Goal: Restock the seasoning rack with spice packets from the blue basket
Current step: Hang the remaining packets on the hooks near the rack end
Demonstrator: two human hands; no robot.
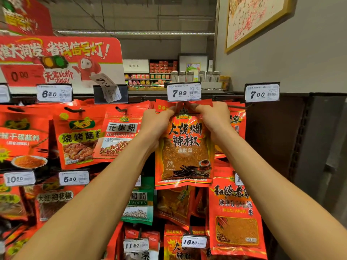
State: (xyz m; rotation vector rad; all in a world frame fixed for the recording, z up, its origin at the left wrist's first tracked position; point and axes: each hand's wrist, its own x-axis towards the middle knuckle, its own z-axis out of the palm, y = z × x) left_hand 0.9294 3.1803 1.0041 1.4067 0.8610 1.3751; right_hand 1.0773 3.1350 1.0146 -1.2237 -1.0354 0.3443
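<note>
Under the 7.99 price tag [184, 92], both hands are pinching the top corners of a red chili packet [185, 147], left hand [156, 121] and right hand [213, 117] each grasping it at the seasoning rack [300, 132]; its hang hole is hidden, perhaps at the peg. Neighbouring packets are hanging beside it.
</note>
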